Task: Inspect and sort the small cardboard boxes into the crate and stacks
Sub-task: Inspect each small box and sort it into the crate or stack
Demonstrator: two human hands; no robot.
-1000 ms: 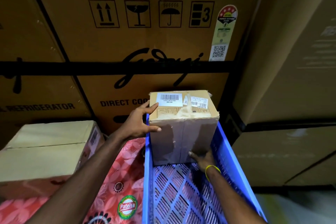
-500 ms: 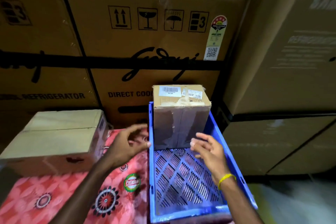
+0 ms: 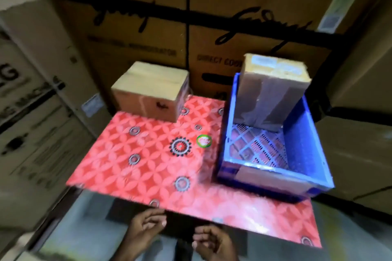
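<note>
Right of centre, a blue crate sat on a red patterned cloth, with a taped cardboard box standing upright against its far wall. A second box lay on the cloth, upper centre-left. At the bottom edge, the left hand and right hand hung loosely curled, holding nothing.

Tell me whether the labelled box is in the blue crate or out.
In: the labelled box stands upright at the far end of the blue crate, its lower part inside the walls.
</note>
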